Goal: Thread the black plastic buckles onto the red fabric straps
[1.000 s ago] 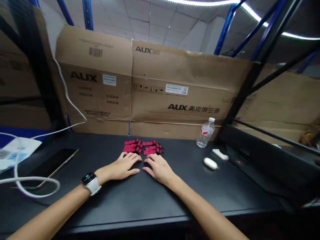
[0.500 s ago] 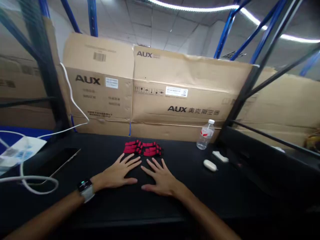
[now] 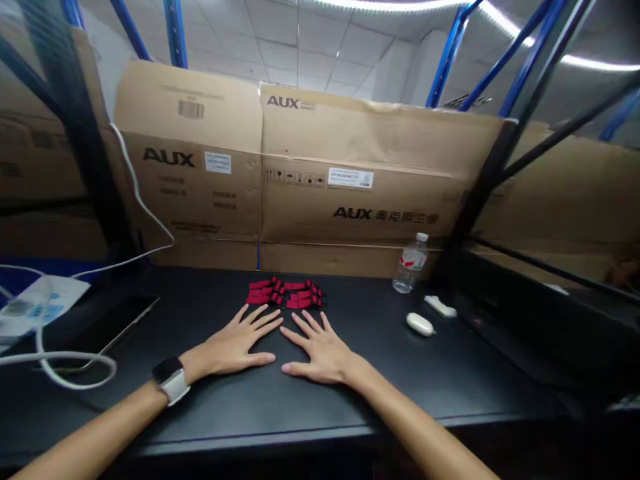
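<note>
My left hand (image 3: 234, 345) lies flat on the black tabletop (image 3: 260, 413), palm down with the fingers spread. Beside it, my right hand (image 3: 319, 352) rests the same way, a small gap between the two thumbs. Neither hand holds anything. Just beyond the fingertips lie several red straps with black buckles, in a left group (image 3: 265, 292) and a right group (image 3: 304, 295) side by side. A watch with a pale band (image 3: 171, 380) is on my left wrist.
On the left are a dark phone (image 3: 117, 327), a white cable (image 3: 80, 385) and a white packet (image 3: 45, 300). A water bottle (image 3: 411, 265), a white oval case (image 3: 420, 324) and a small white piece (image 3: 440, 307) stand or lie right. Cardboard (image 3: 300, 227) walls the back.
Both hands stay flat in the same place. The camera view has shifted slightly, and the tabletop looks brighter. The straps and other objects have not moved on the table.
</note>
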Motion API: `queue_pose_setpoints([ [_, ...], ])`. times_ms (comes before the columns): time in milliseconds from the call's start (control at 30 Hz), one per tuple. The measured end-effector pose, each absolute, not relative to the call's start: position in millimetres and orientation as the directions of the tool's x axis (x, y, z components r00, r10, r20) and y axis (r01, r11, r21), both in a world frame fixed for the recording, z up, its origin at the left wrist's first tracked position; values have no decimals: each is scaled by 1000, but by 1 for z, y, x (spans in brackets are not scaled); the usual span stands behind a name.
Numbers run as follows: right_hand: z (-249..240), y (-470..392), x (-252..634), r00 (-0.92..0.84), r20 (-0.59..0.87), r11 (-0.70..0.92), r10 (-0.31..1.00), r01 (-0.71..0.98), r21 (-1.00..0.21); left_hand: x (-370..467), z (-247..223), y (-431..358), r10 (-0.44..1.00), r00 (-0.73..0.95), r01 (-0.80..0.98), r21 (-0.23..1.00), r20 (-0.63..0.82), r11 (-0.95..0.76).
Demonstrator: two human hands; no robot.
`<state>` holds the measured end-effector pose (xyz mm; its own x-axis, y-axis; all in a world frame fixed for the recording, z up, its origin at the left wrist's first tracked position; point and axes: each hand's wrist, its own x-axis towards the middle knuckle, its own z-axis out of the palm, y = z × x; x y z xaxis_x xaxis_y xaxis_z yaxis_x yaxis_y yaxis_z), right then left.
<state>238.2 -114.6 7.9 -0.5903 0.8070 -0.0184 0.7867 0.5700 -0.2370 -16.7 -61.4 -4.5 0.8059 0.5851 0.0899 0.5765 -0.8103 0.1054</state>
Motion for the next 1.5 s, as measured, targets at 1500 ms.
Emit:
queue_pose_setpoints([
  [1500, 10, -109, 233, -577, -59, 553, 815, 804, -218, -16, -9, -60, 597, 796, 585, 129, 100, -801],
])
